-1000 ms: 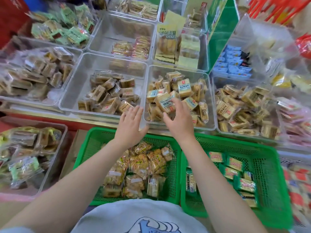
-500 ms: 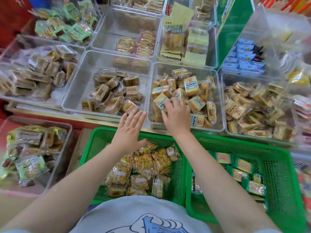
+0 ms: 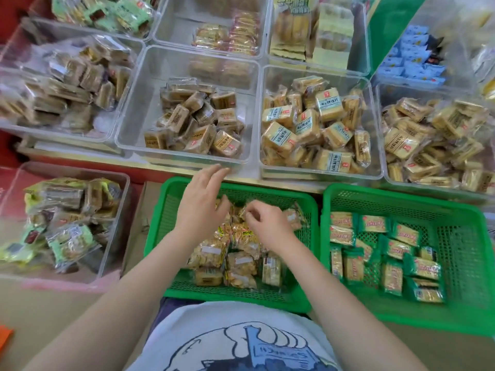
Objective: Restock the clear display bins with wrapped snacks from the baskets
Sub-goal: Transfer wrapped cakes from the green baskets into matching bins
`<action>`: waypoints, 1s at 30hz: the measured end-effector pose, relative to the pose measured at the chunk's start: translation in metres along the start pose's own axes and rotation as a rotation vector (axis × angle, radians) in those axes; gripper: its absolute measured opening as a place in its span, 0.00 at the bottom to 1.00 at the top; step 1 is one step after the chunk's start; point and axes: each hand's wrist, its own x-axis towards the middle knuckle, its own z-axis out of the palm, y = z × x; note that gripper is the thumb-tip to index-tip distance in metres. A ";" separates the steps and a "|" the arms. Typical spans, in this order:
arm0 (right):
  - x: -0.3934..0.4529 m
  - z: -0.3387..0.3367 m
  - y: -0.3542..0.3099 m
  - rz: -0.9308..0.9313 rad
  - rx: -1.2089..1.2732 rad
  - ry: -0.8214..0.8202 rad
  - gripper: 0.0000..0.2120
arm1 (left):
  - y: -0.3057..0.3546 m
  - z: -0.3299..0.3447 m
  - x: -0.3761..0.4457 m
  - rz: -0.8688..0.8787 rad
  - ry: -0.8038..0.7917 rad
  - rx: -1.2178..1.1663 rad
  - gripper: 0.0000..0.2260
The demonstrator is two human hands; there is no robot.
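Observation:
Two green baskets sit side by side in front of me. The left basket (image 3: 163, 231) holds yellow crisp-like wrapped snacks (image 3: 238, 266). The right basket (image 3: 468, 236) holds green-edged packs (image 3: 399, 247). My right hand (image 3: 270, 226) is down in the left basket, its fingers curled on a yellow snack pack near the top of the pile. With fingers stretched out and holding nothing, my left hand (image 3: 201, 202) hovers over the far side of the same basket. Beyond the baskets stand a half-filled clear bin (image 3: 187, 62) of brown packs and a fuller clear bin (image 3: 318, 174) of blue-labelled packs.
A low clear bin (image 3: 119, 210) of green and yellow packs stands to the left of the baskets. More clear bins of snacks line the shelf at the left (image 3: 16, 76), the right (image 3: 383, 167) and the back (image 3: 166, 28). A metal shelf edge (image 3: 160, 164) runs between bins and baskets.
My right hand left the blue-labelled bin and dropped back into the left green basket, where it curled on a pack. My left hand lowered towards the same basket.

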 end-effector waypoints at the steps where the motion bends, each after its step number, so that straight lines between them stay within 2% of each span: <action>1: -0.003 0.018 0.002 0.051 -0.025 -0.106 0.09 | -0.012 0.001 -0.017 -0.072 -0.019 -0.017 0.24; 3: -0.010 0.058 0.007 0.119 -0.062 -0.266 0.10 | -0.037 0.006 -0.046 -0.233 -0.223 -0.027 0.21; 5: -0.017 0.096 0.009 0.165 -0.099 -0.388 0.12 | -0.060 0.010 -0.070 -0.282 -0.437 -0.027 0.20; 8: -0.028 0.140 0.010 0.193 -0.274 -0.530 0.21 | -0.081 0.009 -0.091 -0.308 -0.546 -0.043 0.20; 11: -0.031 0.167 0.007 0.214 -0.488 -0.569 0.24 | -0.094 0.012 -0.097 -0.312 -0.565 -0.047 0.19; 15: -0.020 0.185 0.011 0.300 -0.522 -0.586 0.25 | -0.105 0.018 -0.102 -0.306 -0.591 -0.086 0.17; 19: -0.017 0.184 0.015 0.327 -0.452 -0.607 0.28 | -0.108 0.021 -0.104 -0.353 -0.534 -0.199 0.17; 26: -0.023 0.177 0.005 0.365 -0.247 -0.480 0.24 | -0.118 0.024 -0.121 -0.407 -0.560 -0.238 0.15; 30: -0.022 0.179 0.002 0.421 -0.149 -0.510 0.24 | -0.125 0.021 -0.129 -0.458 -0.519 -0.268 0.14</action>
